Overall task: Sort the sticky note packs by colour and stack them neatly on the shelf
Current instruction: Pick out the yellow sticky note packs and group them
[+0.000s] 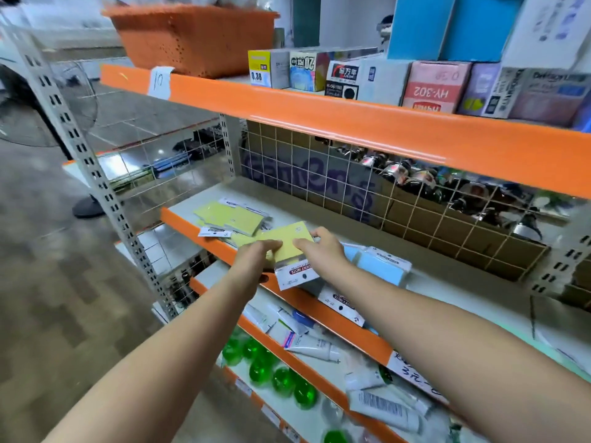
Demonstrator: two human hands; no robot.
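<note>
head view | yellow sticky note pack (285,243) is held over the front edge of the middle shelf (447,282), gripped from both sides by the left hand (256,254) and right hand (323,247), fingers curled round it | yellow packs (232,217) are lain to the left | blue packs (380,262) are stacked just right

An orange basket (192,36) sits above; green bottles (281,378) lie below.
</note>
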